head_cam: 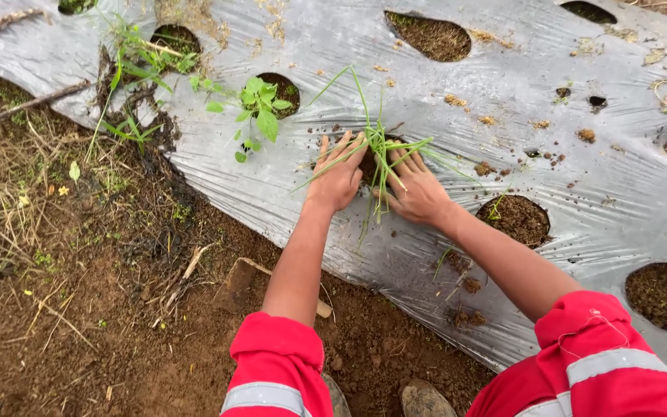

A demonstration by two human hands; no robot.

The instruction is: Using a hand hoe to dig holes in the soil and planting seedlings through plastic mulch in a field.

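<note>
Both hands, left hand (339, 179) and right hand (418, 193), flat and pressing soil around the grass-like seedling (380, 150) — push carelessly and those thin blades snap or the silver mulch sheet (333, 46) tears

I'm pressing both hands around bright green shoots (380, 150) poking from dark brown soil. Under my palms the plastic sheet (503, 100) is shining silver-grey, speckled with brown crumbs. My sleeves (279, 363) are showing red with pale grey stripes. Left of my grip, the ground (79, 309) is looking reddish-brown.
</note>
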